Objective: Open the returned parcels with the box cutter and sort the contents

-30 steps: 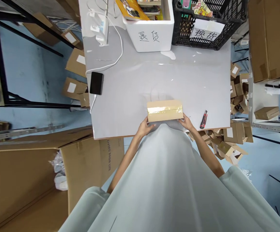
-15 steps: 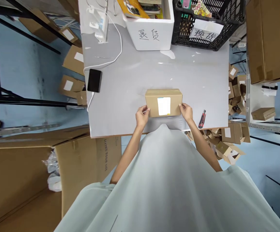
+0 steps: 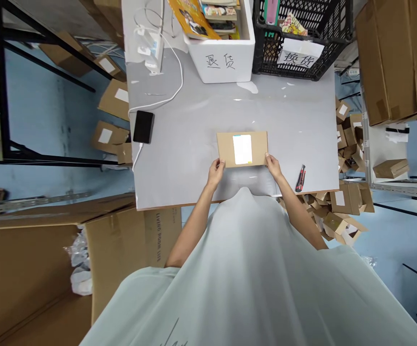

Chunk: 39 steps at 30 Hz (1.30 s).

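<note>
A small brown cardboard box (image 3: 226,149) with a white label (image 3: 242,149) on its face is held over the grey table, near its front edge. My left hand (image 3: 216,172) pinches the box's lower left corner. At the lower right corner, the fingers of my right hand (image 3: 273,166) close on the box. To the right of that hand, a red and black box cutter (image 3: 300,178) lies on the table. What is inside the box cannot be seen.
On the grey table (image 3: 179,163), a white bin (image 3: 226,60) of books and a black crate (image 3: 302,62) stand at the back. A black power bank or phone (image 3: 143,127) with a white cable lies left. A large open carton (image 3: 122,259) stands lower left; cardboard boxes lie right.
The box has tipped in my hands, so its top side no longer shows and its labelled face looks flatter to view. Both hands still hold it. The view has shifted slightly.
</note>
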Each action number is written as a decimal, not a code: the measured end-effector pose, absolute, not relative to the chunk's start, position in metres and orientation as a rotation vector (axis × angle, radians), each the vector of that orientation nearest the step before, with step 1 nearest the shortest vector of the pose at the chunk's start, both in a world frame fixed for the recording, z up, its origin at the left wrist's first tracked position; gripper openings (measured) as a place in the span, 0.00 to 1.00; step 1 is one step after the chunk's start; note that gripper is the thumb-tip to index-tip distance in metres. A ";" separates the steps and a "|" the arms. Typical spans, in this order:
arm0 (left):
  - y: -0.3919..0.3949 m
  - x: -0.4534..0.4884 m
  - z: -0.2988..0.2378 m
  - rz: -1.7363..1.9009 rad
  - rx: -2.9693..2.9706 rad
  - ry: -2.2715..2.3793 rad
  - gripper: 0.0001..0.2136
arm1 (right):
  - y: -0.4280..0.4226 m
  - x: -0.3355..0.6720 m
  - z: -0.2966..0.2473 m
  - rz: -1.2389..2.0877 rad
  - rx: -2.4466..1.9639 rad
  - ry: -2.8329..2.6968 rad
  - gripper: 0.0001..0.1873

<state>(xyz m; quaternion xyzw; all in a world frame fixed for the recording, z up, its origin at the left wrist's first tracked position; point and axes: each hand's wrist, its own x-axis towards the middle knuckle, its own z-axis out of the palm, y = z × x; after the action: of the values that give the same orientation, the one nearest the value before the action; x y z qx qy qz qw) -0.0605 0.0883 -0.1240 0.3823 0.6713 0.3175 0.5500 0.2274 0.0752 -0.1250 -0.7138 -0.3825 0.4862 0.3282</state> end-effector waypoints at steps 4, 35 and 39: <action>0.069 -0.057 -0.115 0.757 0.884 1.590 0.23 | 0.055 0.220 -0.114 1.316 -1.707 -1.019 0.37; 0.020 -0.090 -0.121 0.964 0.953 1.499 0.31 | 0.005 0.246 -0.128 1.139 -1.761 -1.116 0.33; 0.013 -0.102 -0.130 0.905 0.842 1.510 0.26 | -0.015 0.254 -0.146 1.236 -1.844 -1.087 0.35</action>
<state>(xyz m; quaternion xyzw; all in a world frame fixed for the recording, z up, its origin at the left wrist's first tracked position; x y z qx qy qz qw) -0.1020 0.0131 -0.1299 0.3572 0.6407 0.3840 0.5608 0.2543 -0.0154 -0.1459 -0.7045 -0.4155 0.4724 0.3285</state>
